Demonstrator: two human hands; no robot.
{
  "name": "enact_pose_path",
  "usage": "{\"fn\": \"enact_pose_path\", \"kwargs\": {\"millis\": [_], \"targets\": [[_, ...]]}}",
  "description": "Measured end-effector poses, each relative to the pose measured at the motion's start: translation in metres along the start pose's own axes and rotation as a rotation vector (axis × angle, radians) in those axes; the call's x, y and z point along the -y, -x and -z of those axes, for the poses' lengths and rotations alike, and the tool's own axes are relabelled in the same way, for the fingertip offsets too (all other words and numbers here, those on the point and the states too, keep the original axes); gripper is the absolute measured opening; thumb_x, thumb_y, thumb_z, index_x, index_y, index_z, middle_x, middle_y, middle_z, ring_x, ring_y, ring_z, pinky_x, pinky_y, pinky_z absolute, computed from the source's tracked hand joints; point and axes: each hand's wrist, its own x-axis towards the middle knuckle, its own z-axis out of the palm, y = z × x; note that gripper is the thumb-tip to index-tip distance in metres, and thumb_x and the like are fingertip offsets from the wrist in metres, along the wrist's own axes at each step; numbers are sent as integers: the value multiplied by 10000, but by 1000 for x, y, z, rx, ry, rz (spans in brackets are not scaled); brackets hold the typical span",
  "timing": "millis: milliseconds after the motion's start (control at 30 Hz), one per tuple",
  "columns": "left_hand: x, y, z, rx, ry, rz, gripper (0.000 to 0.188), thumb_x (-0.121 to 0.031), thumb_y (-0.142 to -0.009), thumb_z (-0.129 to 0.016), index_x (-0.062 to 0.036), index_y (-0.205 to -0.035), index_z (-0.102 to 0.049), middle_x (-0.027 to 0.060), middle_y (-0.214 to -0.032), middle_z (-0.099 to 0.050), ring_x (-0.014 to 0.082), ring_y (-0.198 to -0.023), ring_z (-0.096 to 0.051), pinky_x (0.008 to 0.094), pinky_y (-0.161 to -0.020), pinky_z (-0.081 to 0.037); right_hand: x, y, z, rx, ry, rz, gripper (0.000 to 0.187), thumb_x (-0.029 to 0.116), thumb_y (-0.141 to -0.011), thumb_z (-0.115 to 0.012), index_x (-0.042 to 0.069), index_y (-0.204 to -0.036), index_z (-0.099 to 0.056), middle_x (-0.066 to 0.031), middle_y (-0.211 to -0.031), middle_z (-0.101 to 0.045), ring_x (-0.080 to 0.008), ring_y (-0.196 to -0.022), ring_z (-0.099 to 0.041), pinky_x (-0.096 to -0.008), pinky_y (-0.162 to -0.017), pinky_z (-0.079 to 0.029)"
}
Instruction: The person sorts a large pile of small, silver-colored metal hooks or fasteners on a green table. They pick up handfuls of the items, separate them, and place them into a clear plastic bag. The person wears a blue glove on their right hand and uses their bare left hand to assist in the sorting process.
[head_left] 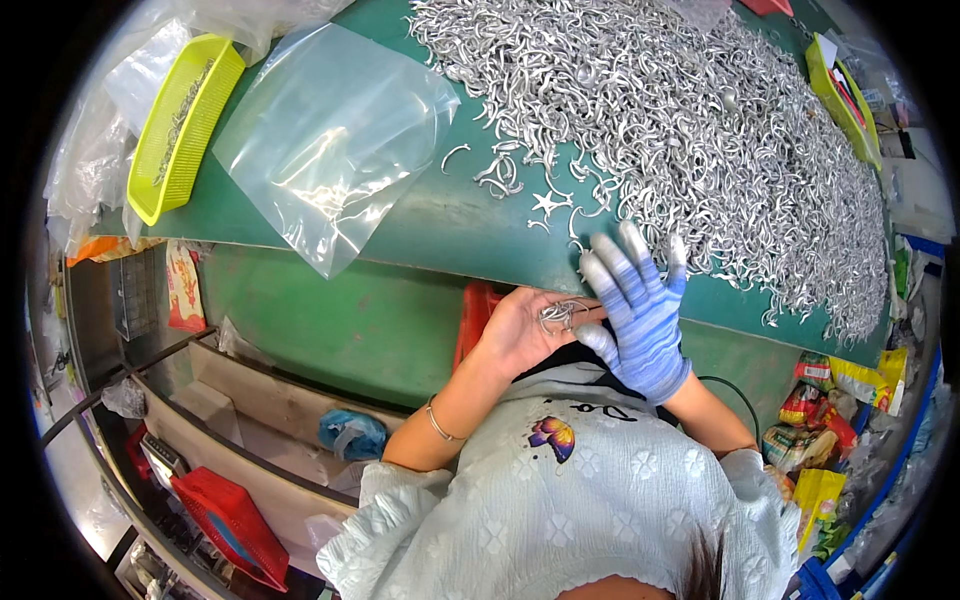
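Note:
My bare left hand [518,332] is palm up just below the table edge, cupped around several small curved silvery metal pieces [560,316]. Beside it, at the table edge, my right hand [640,325] wears a blue striped glove with pale fingertips. Its fingers are stretched out and spread, and nothing shows in its grip. Beyond the glove lies a large heap of the same curved metal pieces [680,130]. A few loose pieces, among them a star-shaped one [549,203], are scattered at the heap's near left side.
A clear plastic bag [335,150] lies flat on the green table [470,235], its corner hanging over the edge. Yellow-green baskets stand at the far left [150,192] and far right [850,118]. Lower left are wooden compartments [250,425] and a red basket [225,525]; colourful packets [825,420] lie right.

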Motion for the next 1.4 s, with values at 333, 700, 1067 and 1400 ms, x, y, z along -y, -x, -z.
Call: {"fn": "enact_pose_path", "kwargs": {"millis": [333,700,1067,1400], "targets": [[-7,-1,-1,17,78,35,391,-247,-1000,-364,27,-1206,-551,145,-1174,-627,264,-1053,-616,433,-949,-487,10,22,-4,193,-200,155,641,480,-841,-561,20,-1285,-523,-165,-1405,-459,-343,-1395,-331,-612,-1142,-105],[-5,-5,-18,-195,-156,-11,312,-5,-887,-558,78,-1188,-556,217,-1193,-613,377,-1155,-579,521,-1071,-416,-9,-25,-5,-59,111,-86,550,435,-854,-593,69,-1262,-549,-142,-1451,-412,-381,-1407,-276,-603,-1126,-95],[-7,-4,11,204,161,19,451,-249,-1007,-348,98,-1229,-531,217,-1225,-602,410,-1181,-547,524,-1089,-386,3,-31,-12,-83,76,-91,527,434,-821,-627,103,-1229,-588,-126,-1431,-425,-380,-1396,-280,-657,-1099,-108],[-7,-4,3,210,190,52,463,-194,-967,-321,108,-1266,-504,249,-1288,-563,423,-1220,-519,532,-1111,-350,5,19,-4,-21,-156,27,555,431,-836,-586,80,-1264,-558,-128,-1404,-465,-337,-1406,-311,-628,-1128,-104]]}}
